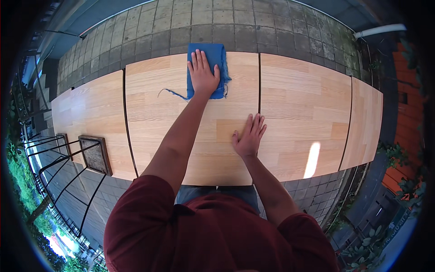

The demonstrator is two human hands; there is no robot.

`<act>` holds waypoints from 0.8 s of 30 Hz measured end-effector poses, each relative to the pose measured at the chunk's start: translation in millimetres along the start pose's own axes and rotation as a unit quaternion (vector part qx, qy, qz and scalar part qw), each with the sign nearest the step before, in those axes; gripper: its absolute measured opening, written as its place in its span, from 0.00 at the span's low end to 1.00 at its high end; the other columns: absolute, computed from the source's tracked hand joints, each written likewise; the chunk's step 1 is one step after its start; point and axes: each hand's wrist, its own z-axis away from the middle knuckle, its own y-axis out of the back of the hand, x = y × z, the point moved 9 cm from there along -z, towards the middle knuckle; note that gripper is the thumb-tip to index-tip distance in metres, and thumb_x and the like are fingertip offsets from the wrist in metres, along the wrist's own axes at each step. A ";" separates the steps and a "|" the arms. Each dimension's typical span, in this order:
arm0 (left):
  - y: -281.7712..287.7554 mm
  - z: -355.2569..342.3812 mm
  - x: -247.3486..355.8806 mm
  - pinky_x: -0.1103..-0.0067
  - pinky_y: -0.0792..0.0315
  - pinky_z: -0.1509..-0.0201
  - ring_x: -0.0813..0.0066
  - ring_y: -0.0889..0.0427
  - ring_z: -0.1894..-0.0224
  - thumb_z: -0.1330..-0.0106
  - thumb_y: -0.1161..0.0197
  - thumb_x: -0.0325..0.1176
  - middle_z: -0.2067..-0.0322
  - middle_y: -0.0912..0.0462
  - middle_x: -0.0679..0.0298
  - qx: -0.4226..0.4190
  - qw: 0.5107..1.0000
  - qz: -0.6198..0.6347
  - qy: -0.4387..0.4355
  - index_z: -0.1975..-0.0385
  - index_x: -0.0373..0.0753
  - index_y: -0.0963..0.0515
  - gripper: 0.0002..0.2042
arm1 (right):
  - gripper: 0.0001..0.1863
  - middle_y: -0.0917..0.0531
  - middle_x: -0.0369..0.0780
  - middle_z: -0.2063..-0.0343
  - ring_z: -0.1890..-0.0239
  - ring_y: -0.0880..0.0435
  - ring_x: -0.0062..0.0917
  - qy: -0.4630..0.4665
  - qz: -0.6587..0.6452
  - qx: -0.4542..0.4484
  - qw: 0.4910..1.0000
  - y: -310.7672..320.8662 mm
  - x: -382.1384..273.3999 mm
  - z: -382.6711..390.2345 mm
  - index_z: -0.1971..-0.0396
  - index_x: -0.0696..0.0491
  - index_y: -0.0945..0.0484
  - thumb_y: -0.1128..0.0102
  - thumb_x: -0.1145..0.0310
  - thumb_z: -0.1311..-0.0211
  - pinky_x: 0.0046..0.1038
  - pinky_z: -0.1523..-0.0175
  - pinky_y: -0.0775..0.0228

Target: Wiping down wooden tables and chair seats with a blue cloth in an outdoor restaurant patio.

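Near the far edge of the light wood-grain tabletop (299, 113) lies a folded blue cloth (205, 47) with frayed edges and loose threads trailing to the left. My left hand (203, 75) lies flat on top of it, fingers stretched out. Lower and to the right, my right hand (248, 138) rests on the bare wood just left of a dark seam between panels, its fingers spread and holding nothing.
Upturned stools (94, 154) with dark metal legs sit at the tabletop's left end. A paved floor (217, 31) surrounds the table. A white pipe (379, 31) runs at the upper right; an orange structure (401, 127) and plants (394, 156) stand beyond the right end.
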 end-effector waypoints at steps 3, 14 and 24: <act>13.9 44.4 12.2 0.51 0.59 0.13 0.48 0.52 0.14 0.21 0.49 0.52 0.17 0.47 0.46 -0.026 0.999 0.029 -0.026 0.19 0.29 0.44 0.40 | 0.51 0.48 0.65 0.19 0.16 0.57 0.63 0.000 -0.001 0.003 1.000 -0.4 2.1 0.7 0.20 0.65 0.45 0.38 0.53 0.37 0.66 0.17 0.70; 31.0 53.1 -91.9 0.49 0.57 0.14 0.47 0.52 0.14 0.22 0.49 0.52 0.16 0.48 0.48 -0.002 0.998 -0.051 0.043 0.17 0.33 0.46 0.40 | 0.51 0.51 0.65 0.19 0.15 0.60 0.62 -0.006 -0.002 -0.010 1.000 -1.7 6.4 0.5 0.20 0.66 0.47 0.39 0.53 0.35 0.66 0.17 0.71; -11.9 -9.4 38.0 0.47 0.58 0.14 0.43 0.53 0.14 0.23 0.49 0.52 0.17 0.48 0.43 0.008 0.999 0.016 -0.031 0.19 0.36 0.38 0.37 | 0.51 0.50 0.65 0.19 0.15 0.59 0.63 -0.004 0.005 -0.010 1.000 -0.8 3.5 -0.3 0.20 0.66 0.47 0.39 0.52 0.35 0.67 0.17 0.70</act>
